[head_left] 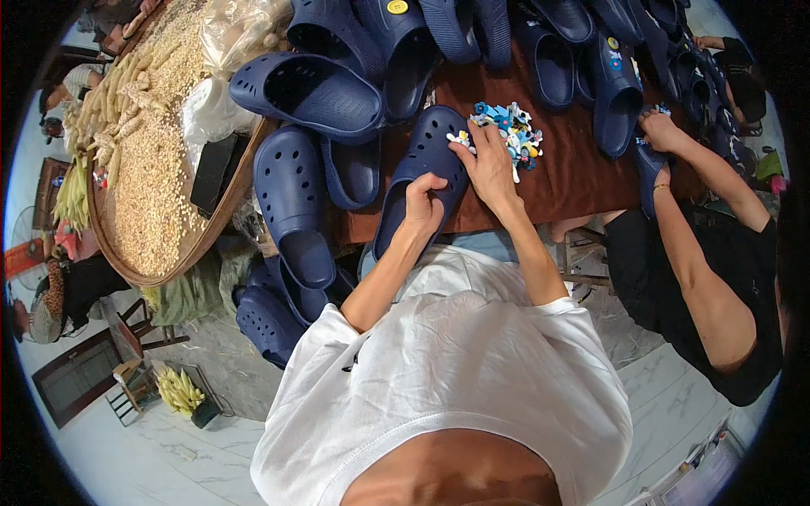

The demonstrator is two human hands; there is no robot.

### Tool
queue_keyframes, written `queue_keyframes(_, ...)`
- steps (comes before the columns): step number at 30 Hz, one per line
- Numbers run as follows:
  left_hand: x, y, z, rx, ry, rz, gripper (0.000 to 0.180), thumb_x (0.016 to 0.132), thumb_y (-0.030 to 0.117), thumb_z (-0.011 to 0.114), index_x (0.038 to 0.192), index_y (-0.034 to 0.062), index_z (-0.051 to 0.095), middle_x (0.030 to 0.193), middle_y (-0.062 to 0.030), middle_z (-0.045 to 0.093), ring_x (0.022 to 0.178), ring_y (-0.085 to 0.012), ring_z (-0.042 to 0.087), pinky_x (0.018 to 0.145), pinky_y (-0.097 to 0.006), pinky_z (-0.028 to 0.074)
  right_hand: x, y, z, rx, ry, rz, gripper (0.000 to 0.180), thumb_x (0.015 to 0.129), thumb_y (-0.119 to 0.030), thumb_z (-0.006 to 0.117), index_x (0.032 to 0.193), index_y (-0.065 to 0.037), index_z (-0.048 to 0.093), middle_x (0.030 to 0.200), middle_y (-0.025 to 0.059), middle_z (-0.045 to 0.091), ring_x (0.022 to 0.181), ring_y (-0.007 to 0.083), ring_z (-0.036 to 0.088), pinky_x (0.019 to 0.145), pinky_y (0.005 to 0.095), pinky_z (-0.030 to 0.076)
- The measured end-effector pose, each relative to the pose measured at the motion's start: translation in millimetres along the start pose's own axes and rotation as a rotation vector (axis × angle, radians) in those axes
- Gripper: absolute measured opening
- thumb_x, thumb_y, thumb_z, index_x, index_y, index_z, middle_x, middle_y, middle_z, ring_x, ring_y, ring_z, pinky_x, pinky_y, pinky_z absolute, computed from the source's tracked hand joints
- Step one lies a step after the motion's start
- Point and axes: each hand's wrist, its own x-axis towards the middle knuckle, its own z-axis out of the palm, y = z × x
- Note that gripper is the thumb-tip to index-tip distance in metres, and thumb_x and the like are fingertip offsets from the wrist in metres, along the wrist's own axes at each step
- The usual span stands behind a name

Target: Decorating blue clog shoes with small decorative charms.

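Clamping the left hand (424,205) on the rim of a navy clog (432,153) over the edge of the surface (582,201), likely light, springy, best held there; pinching a white charm (458,138) with the right hand (490,166).

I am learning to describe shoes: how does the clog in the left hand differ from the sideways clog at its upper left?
The held clog points its toe forward; the sideways clog points its toe left. The left hand grips the held clog, while no hand touches the sideways clog. Both are navy blue with holes in the toe.
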Motion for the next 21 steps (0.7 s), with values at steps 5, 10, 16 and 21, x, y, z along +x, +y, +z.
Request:
queue_keyframes(5, 7.2, 0.7, -6.2, -0.008, -0.008, 0.001, 0.031, 0.068, -0.002, 0.054, 0.097, -0.0059, 0.063, 0.099, -0.0109, 0.066, 0.095, -0.0248, 0.063, 0.095, -0.035, 0.048, 2.0, -4.9, 0.5, -0.032, -0.022, -0.024, 0.031, 0.094, -0.020, 0.061, 0.116, 0.002, 0.060, 0.100, 0.0191, 0.057, 0.090, 0.0380, 0.059, 0.075, 0.0448, 0.048)
queue_keyframes(10, 16.0, -4.5, -20.6, 0.093, 0.021, 0.043, 0.028, 0.069, 0.000, 0.055, 0.095, -0.0051, 0.064, 0.099, -0.0109, 0.067, 0.097, -0.0232, 0.064, 0.093, -0.034, 0.048, 5.1, 19.7, -7.2, 0.057, 0.011, 0.065, 0.018, 0.098, -0.014, 0.050, 0.100, 0.001, 0.060, 0.090, 0.0219, 0.056, 0.085, 0.0430, 0.058, 0.073, 0.0477, 0.046)
queue_keyframes(16, 6.9, -2.9, -20.1, 0.085, -0.011, -0.040, 0.014, 0.077, 0.006, 0.065, 0.091, 0.0023, 0.067, 0.095, -0.0046, 0.066, 0.094, -0.0160, 0.061, 0.088, -0.029, 0.046, 8.8, 32.0, -16.1, 0.042, 0.125, 0.118, 0.028, 0.097, -0.024, 0.056, 0.112, -0.002, 0.063, 0.099, 0.0186, 0.060, 0.091, 0.0388, 0.059, 0.078, 0.0458, 0.046)
queue_keyframes(21, -20.9, 7.1, 7.2, 0.194, 0.006, 0.014, 0.054, 0.086, 0.017, 0.068, 0.131, -0.0057, 0.048, 0.125, -0.0091, 0.058, 0.115, -0.0216, 0.056, 0.103, -0.033, 0.041, 13.5, 51.5, -26.7, -0.074, 0.165, 0.116, 0.033, 0.094, -0.026, 0.060, 0.119, -0.003, 0.059, 0.107, 0.0177, 0.057, 0.099, 0.0366, 0.055, 0.084, 0.0447, 0.043)
